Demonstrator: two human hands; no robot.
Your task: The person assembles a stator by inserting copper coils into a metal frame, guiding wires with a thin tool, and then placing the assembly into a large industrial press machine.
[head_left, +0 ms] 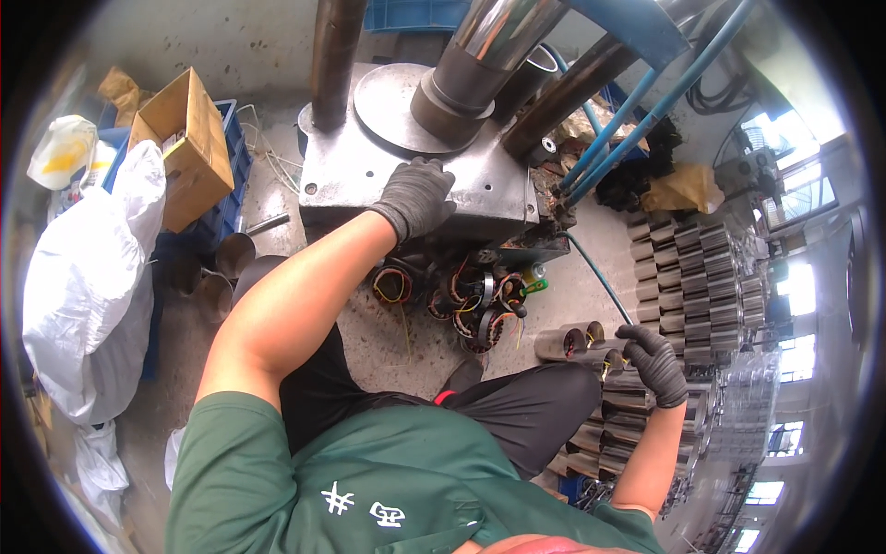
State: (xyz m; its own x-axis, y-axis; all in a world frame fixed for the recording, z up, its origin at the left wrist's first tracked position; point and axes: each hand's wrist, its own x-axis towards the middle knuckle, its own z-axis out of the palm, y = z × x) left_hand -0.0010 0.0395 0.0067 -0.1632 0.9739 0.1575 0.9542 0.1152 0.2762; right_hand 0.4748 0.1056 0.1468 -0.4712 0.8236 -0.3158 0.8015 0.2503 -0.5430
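Observation:
My left hand (420, 196), in a dark grey glove, rests at the front of the metal press bed (337, 180). Its fingers are curled down, and whatever they may hold is hidden beneath them. Just beyond it lies a round steel plate (383, 106) under the thick press ram (452, 97). Over on the right, my gloved right hand (657, 366) has its fingers bent around the end of a thin blue-green rod (600, 277) coming from the press. Beside this hand, metal cylinders (558, 343) with wires showing lie near my knee.
Several wound motor stators (475, 309) with coloured wires and a green-handled tool (533, 287) sit below the press. Stacked metal cylinders (683, 286) line the right side. At left stand a cardboard box (198, 162) in a blue crate (235, 152) and a white sack (88, 286).

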